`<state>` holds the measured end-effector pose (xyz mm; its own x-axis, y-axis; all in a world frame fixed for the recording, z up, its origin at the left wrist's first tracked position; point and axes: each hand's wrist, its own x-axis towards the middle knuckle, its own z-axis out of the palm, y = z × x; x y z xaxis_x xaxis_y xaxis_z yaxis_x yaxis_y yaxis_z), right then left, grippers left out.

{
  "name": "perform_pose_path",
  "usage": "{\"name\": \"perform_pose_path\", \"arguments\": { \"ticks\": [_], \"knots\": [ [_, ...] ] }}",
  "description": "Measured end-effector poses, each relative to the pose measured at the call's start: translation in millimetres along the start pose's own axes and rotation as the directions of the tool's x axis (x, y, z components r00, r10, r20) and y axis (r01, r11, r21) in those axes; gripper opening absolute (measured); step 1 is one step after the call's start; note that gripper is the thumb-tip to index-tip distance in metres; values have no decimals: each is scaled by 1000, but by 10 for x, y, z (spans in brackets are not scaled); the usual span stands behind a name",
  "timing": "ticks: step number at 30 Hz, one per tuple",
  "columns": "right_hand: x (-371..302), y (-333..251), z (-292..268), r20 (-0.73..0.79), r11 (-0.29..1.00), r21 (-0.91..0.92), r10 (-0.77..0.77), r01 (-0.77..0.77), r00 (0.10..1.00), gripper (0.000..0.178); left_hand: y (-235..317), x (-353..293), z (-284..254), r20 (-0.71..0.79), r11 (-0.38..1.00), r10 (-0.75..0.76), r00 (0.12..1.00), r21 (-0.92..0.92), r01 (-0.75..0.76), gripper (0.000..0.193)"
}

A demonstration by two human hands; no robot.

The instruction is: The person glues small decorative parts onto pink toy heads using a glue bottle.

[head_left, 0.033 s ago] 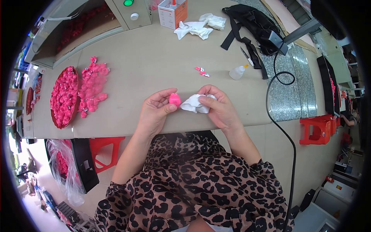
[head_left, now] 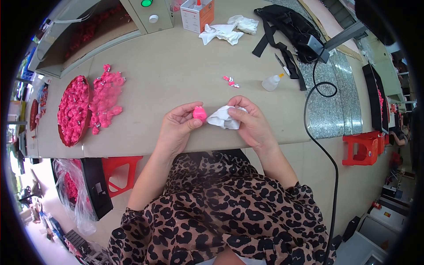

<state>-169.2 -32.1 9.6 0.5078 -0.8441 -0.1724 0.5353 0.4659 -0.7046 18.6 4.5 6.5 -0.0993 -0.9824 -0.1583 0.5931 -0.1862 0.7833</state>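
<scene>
Pink piece point(head_left: 199, 114) (small, rounded) in left hand point(head_left: 176, 126)

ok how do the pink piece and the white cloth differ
The pink piece is small and rounded; the white cloth is larger and crumpled. The left hand holds the pink piece, the right hand the white cloth. Both are hand-held.

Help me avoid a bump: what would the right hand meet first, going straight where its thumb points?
Leading with its cloth, the right hand would probably first meet the pink piece in the left hand; the gap's depth is unclear.
</scene>
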Motion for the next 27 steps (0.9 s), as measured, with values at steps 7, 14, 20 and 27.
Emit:
{"name": "perform_pose_path", "arguments": {
  "ticks": [7,14,20,27],
  "knots": [
    [28,43,62,-247,995,93,-4,28,969,17,5,-2,100,25,992,95,995,83,-97,30],
    [29,40,86,-166,994,-99,-71,55,984,19,13,-5,71,52,988,53,997,140,-60,26],
    [-2,105,152,-216,987,-153,-70,37,974,15,19,-19,29,81,946,77,994,310,-98,24],
    [-17,130,127,-182,977,-210,-58,18,982,17,3,-4,35,183,784,180,967,566,-253,27]
  ]
}}
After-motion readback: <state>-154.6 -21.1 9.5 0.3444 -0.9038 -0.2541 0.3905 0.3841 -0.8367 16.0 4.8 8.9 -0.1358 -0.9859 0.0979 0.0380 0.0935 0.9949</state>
